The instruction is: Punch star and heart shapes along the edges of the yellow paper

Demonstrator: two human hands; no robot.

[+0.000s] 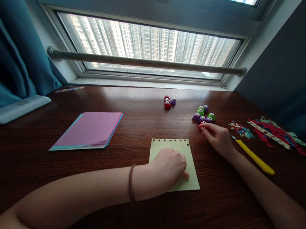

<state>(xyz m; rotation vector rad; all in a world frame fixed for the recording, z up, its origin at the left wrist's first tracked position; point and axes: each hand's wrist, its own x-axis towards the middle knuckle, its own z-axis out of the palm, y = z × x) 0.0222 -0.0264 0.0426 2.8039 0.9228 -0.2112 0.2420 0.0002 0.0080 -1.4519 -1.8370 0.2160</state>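
My left hand (pixel 170 167) rests curled on a pale yellow paper sheet (pixel 190 156) that lies on the dark wooden desk (pixel 133 125); small shapes are punched along the sheet's top edge. My right hand (pixel 217 137) reaches to a cluster of small purple and green craft punches (pixel 203 114), its fingertips closing on a red punch (pixel 202 123) at the cluster's near edge. Another three punches (pixel 169 102), red and purple, stand farther back toward the window.
A stack of pink and blue paper (pixel 89 130) lies at the left. A yellow craft knife (pixel 255 156) lies right of my right wrist, beside punched confetti (pixel 241 129) and cut paper strips (pixel 275 132). A white device (pixel 18 108) sits far left by a curtain.
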